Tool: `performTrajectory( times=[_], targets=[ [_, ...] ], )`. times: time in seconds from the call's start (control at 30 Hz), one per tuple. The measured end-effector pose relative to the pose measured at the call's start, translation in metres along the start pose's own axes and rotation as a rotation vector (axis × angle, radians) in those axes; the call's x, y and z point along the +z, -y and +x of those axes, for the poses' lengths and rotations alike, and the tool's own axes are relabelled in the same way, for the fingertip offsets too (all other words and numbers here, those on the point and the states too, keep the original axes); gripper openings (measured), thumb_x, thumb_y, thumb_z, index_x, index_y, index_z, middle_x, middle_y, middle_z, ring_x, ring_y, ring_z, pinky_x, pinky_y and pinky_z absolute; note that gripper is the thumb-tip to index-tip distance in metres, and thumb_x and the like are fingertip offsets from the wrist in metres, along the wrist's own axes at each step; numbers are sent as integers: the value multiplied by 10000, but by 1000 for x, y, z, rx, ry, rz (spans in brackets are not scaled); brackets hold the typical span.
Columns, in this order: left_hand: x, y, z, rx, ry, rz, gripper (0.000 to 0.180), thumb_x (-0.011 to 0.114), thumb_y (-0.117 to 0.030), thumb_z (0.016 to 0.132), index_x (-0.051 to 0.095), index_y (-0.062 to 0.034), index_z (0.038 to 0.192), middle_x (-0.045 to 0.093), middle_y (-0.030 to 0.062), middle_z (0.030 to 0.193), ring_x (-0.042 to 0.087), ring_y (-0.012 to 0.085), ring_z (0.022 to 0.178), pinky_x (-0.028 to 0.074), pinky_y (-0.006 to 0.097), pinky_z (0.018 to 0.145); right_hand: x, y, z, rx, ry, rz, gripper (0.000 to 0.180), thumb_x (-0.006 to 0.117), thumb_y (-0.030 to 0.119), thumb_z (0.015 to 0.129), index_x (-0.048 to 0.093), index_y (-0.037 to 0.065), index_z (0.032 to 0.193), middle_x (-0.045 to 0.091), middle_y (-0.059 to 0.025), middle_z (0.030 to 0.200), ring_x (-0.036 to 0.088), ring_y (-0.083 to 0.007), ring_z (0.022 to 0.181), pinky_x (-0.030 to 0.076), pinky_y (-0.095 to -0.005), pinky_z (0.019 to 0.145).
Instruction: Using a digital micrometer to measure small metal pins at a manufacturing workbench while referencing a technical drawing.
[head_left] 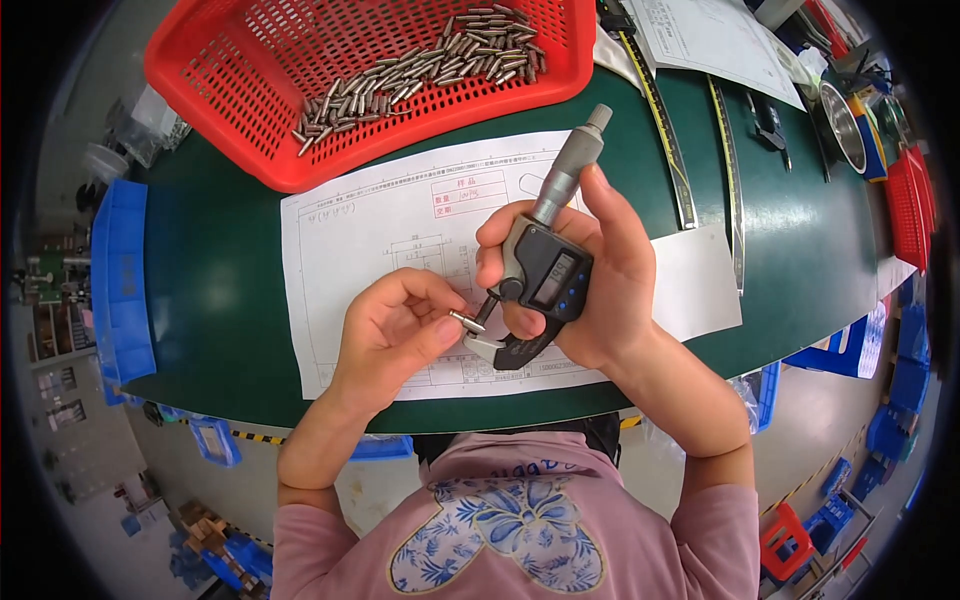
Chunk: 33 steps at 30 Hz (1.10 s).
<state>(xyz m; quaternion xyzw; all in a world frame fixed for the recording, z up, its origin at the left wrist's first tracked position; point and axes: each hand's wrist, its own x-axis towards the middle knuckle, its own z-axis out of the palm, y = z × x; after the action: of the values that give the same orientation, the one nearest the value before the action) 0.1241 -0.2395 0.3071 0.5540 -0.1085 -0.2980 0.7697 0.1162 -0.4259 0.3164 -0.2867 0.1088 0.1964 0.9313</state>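
Observation:
My right hand is wrapped round a digital micrometer, its grey thimble pointing up and away and its C-shaped frame toward me. Between thumb and fingers, my left hand pinches a small metal pin. The pin sits at the micrometer's jaws; whether both jaws touch it is too small to tell. Under both hands lies a printed drawing sheet with a red stamped box. Beyond it, a red perforated basket holds many similar metal pins.
Steel rulers and a caliper lie on the green table to the right. More papers, a metal bowl and a smaller red basket are beyond. A blue bin stands along the left edge.

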Motion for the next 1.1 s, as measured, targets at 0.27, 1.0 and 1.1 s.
performTrajectory(
  times=[0.27, 1.0, 1.1],
  targets=[
    [2, 2, -2, -33, 12, 2, 146, 555, 10, 785, 508, 11, 923, 541, 79, 932, 511, 111, 845, 420, 233, 726, 2, -2, 0, 9, -24, 15, 691, 209, 579, 834, 527, -30, 910, 560, -122, 704, 436, -149, 412, 360, -233, 380],
    [-5, -25, 16, -8, -21, 219, 114, 570, -2, 765, 520, 12, 866, 542, 52, 876, 517, 101, 817, 421, 240, 727, 0, 5, 1, 7, -60, 46, 712, 180, 575, 828, 527, -39, 926, 577, -122, 694, 454, -168, 413, 387, -258, 426],
    [-36, -36, 60, 322, -162, 712, 105, 591, 7, 716, 537, -8, 805, 559, 36, 807, 542, 103, 785, 433, 237, 696, -1, 7, -1, -30, -91, 27, 703, 218, 581, 811, 531, -38, 923, 574, -127, 692, 452, -170, 418, 380, -252, 427]
  ],
)
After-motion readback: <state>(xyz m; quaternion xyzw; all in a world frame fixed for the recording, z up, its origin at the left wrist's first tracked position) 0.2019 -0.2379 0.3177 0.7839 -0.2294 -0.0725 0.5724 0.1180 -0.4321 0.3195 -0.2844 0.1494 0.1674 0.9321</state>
